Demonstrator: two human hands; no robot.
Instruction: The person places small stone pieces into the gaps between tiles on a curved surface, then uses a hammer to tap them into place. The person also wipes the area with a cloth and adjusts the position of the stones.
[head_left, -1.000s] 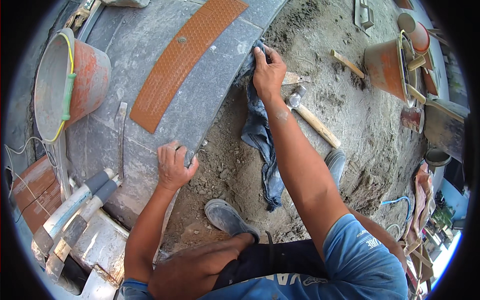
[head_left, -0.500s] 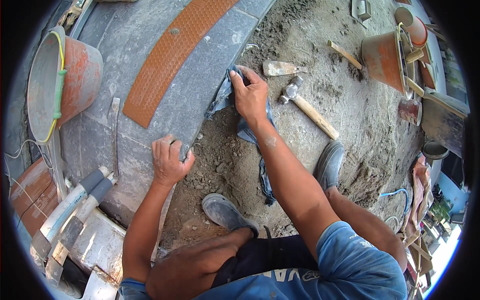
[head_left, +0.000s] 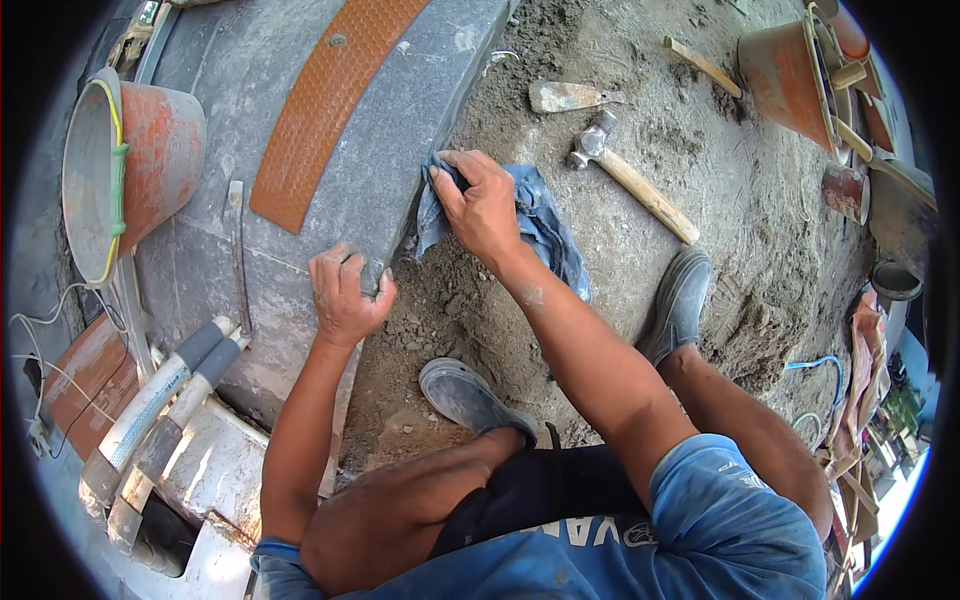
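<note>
My right hand (head_left: 482, 205) grips a crumpled blue cloth (head_left: 545, 220) and presses it to the side edge of a grey stone slab (head_left: 390, 130). The cloth's loose end trails over the sandy ground to the right of the hand. At the slab's near edge, my left hand (head_left: 345, 295) rests with bent fingers on top and the thumb apart, holding nothing. An orange-brown embossed strip (head_left: 320, 115) lies on the slab beyond it. To the right of the cloth lie a wooden-handled hammer (head_left: 640, 185) and a small trowel blade (head_left: 570, 97).
A mortar-stained bucket (head_left: 160, 150) lies tipped at the left, near a chisel-like bar (head_left: 238, 255). Taped white pipes (head_left: 160, 390) stick up at lower left. At the far right are another orange bucket (head_left: 785, 85), a wooden stick (head_left: 703, 66) and a small tin (head_left: 846, 192).
My right hand has slid the cloth along the slab edge toward me and my left hand. The cloth's loose end now lies to the right. My left hand stays in place; the view has shifted slightly.
</note>
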